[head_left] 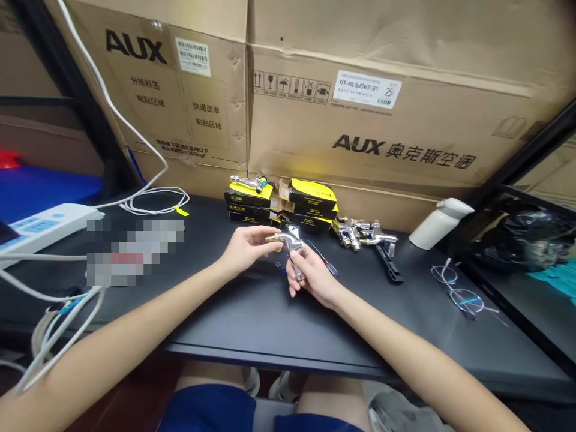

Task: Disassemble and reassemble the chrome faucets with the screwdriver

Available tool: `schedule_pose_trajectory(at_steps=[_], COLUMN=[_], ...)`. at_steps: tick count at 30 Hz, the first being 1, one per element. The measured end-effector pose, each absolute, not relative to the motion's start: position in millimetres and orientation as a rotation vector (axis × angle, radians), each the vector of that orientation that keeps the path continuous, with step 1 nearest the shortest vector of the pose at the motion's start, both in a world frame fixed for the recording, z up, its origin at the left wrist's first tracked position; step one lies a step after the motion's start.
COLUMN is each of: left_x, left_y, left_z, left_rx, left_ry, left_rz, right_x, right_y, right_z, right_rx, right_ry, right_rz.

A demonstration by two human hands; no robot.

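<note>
Cardboard panels (369, 126) printed with AUX stand along the back of a black tabletop (252, 315); at their foot sit two short stacks of black-and-yellow boxes (314, 192), the landmark for everything else; a chrome tap (247, 182) lies on top of the left stack.

Nearer the person than the boxes, both hands hold a silver faucet (293, 242) with brass ends, raised over the tabletop; the left hand (245, 251) has its thumb and fingertips nearly together, pinching the brass nozzle, so that the faucet extends rightward from those fingertips; the right hand (312, 275) is curled around the body, thumb pressed on the near side, with the threaded brass end showing below its grip.

Right of the boxes lie several loose faucets (353, 233), with a black bar (390, 264) just in front of them; a screwdriver (330, 264) lies in front of the boxes, just beyond the right hand; farther right of the boxes are a white bottle (440, 224) and eyeglasses (466, 300); well to their left is a white power strip (49, 225).
</note>
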State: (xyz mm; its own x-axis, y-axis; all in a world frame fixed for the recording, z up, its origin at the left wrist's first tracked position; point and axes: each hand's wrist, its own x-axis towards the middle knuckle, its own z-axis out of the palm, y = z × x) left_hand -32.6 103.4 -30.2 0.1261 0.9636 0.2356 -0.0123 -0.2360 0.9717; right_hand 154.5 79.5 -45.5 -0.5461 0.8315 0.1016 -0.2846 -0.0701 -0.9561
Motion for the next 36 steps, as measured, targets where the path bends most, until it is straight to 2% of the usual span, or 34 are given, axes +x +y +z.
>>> schedule_pose_trajectory(at_steps=[3, 6, 17, 24, 32, 36], left_x=[-30.1, -29.9, -35.5, -40.1, -35.3, -34.5], left_y=[101.2, 100.8, 106.8, 107.6, 105.5, 104.3], left_z=[-30.4, -28.8, -23.2, -19.8, -25.8, -28.0], left_rx=[1.524, 1.497, 1.125, 1.044, 1.399, 1.389], left_ry=[0.972, 0.997, 0.936, 0.836, 0.909, 1.018], left_rz=[1.395, 1.36, 1.019, 0.972, 1.258, 1.21], right_x=[155.8, 156.3, 159.0, 163.9, 157.3, 155.3], right_y=[78.1, 77.4, 85.5, 88.5, 84.1, 82.7], right_z=[-40.5, -39.2, -46.9, -43.9, -49.9, -48.4], right_rx=[-0.59, -0.579, -0.652, -0.615, -0.64, -0.709], right_ry=[-1.294, -1.27, -1.549, -1.571, -1.477, -1.454], right_rz=[1.863, 1.899, 1.601, 1.678, 1.742, 1.739])
